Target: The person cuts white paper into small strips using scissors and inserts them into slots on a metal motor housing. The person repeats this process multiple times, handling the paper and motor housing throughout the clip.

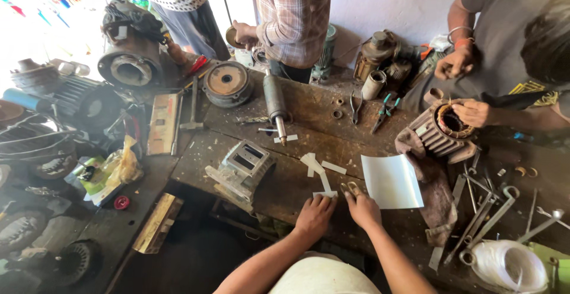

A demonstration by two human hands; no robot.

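both hands press on the bench: left hand flat on a paper strip, right hand grips scissors. cutting step; next needs a straight snip.

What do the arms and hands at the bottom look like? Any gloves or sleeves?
No gloves or sleeves. The left hand and right hand are bare, as are both forearms. No watch, ring or bracelet shows. A pale cream garment sits between the arms.

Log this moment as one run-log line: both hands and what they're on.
left hand: on white paper strip | right hand: holding scissors | white sheet: beside, on workbench
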